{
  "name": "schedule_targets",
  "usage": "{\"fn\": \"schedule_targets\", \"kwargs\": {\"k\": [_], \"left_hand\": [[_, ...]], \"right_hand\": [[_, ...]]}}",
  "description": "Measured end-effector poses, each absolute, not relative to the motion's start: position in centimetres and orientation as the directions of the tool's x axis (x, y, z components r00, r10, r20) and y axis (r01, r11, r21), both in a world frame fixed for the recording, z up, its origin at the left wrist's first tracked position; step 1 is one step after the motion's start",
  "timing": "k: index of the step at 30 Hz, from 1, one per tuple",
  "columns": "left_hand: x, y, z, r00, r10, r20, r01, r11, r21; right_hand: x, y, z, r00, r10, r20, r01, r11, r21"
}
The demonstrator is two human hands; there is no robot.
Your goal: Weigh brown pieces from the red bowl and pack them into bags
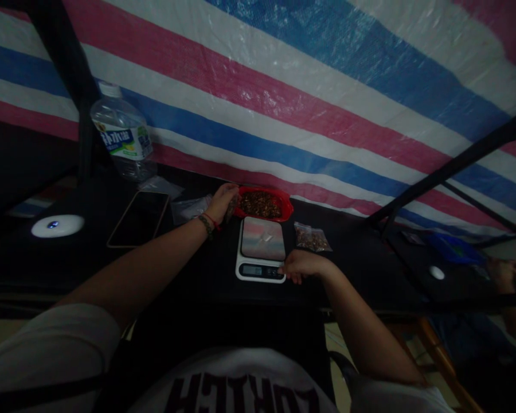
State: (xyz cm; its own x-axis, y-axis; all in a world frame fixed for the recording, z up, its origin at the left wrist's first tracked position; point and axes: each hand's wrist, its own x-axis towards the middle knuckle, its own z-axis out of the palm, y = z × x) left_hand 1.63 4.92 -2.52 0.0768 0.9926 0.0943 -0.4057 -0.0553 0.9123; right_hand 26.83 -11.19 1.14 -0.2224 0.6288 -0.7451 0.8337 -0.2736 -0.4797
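Observation:
My left hand is closed at the left end of a red plastic tray that holds many small brown pieces. In its fingers is a small plastic bag with something brown inside, partly hidden. A white kitchen scale stands in front of the tray, its metal plate bare and its display too dim to read. My right hand reaches a fingertip to the buttons at the scale's lower right corner; it holds nothing, and its other fingers hang bent apart. Small filled zip bags lie right of the scale.
Clear plastic bags lie left of my left hand. Farther left are a phone, a white oval device and a large plastic bottle. Striped sheeting hangs behind the black table. At far right is another person's hand.

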Motion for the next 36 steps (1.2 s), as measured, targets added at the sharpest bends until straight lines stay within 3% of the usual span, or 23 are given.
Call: {"fn": "schedule_targets", "kwargs": {"k": [5,16,18,20,24,26,30,33,36], "left_hand": [[1.6,4.9,-2.5,0.090,0.992,0.087,-0.405,-0.044,0.913],[1.5,4.7,-2.4,0.077,0.993,0.092,-0.411,-0.052,0.910],[1.5,4.5,-2.6,0.077,0.990,0.122,-0.383,-0.083,0.920],[1.4,4.2,-2.6,0.088,0.978,0.189,-0.297,-0.155,0.942],[1.1,3.3,-2.2,0.125,0.903,0.411,-0.048,-0.408,0.912],[1.0,2.7,-1.9,0.165,0.868,0.467,0.059,-0.482,0.874],[0.9,2.0,-1.6,0.241,0.826,0.510,0.227,-0.559,0.798],[0.9,1.9,-1.7,0.288,0.796,0.532,0.297,-0.602,0.741],[1.1,1.8,-1.5,0.322,0.776,0.543,0.328,-0.629,0.705]], "right_hand": [[26.3,-10.8,1.9,-0.162,0.599,-0.784,0.868,-0.291,-0.402],[29.2,-11.2,1.2,-0.292,0.639,-0.711,0.810,-0.230,-0.540],[29.7,-10.8,2.5,-0.266,0.758,-0.595,0.789,-0.184,-0.586],[29.6,-9.8,4.3,-0.202,0.912,-0.357,0.703,-0.119,-0.701],[26.5,-6.4,7.6,-0.206,0.977,0.050,0.504,0.149,-0.851],[23.9,-4.4,8.7,-0.318,0.939,0.130,0.486,0.279,-0.828],[19.4,-0.8,9.5,-0.572,0.820,-0.010,0.564,0.384,-0.731],[17.6,0.7,9.2,-0.668,0.743,-0.040,0.609,0.515,-0.603],[16.9,1.4,8.6,-0.675,0.738,0.001,0.634,0.581,-0.510]]}}
